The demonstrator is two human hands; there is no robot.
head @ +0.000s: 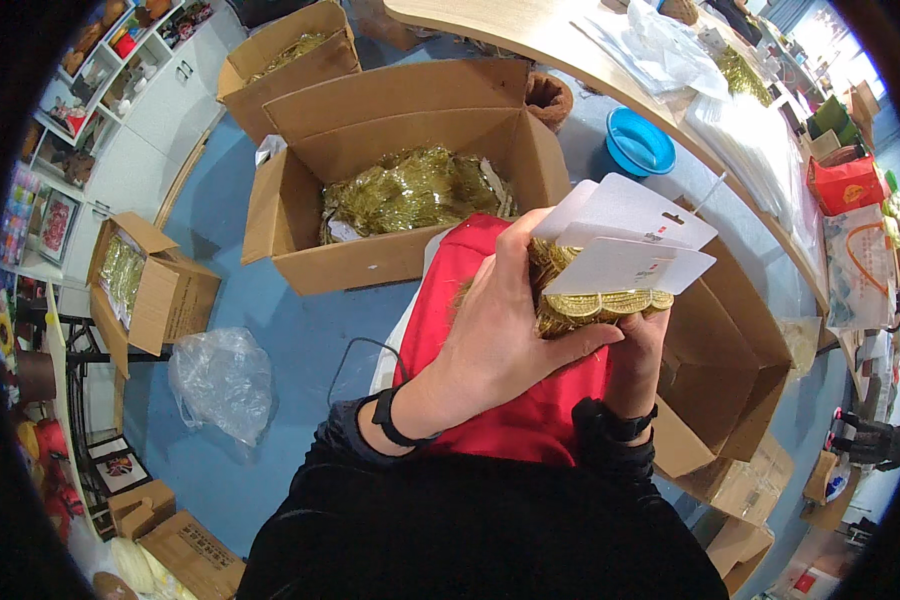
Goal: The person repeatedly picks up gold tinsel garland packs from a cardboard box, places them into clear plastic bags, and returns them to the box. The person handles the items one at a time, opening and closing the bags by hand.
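My left hand [480, 337] curls around the left side of a bundle of gold, glittery braided trim [604, 303], its thumb pressed along the lower edge. From the other side my right hand [641, 352] holds the same bundle near its lower right, most of its fingers hidden. White hang cards [622, 270] with small printed marks stick out of the bundle; one has a slotted hanging hole. Under my hands a red cloth [450, 289] covers my lap. Beyond it stands an open cardboard box [360, 268] holding shiny gold-green tinsel-like material [420, 191] in clear wrap.
An open carton [727, 337] is close on my right. Clear plastic [225, 382] lies on the blue floor to the left, near a smaller box [184, 300]. A blue basin [640, 142] stands by the curved wooden table [510, 19]; another tinsel box [289, 79] is behind.
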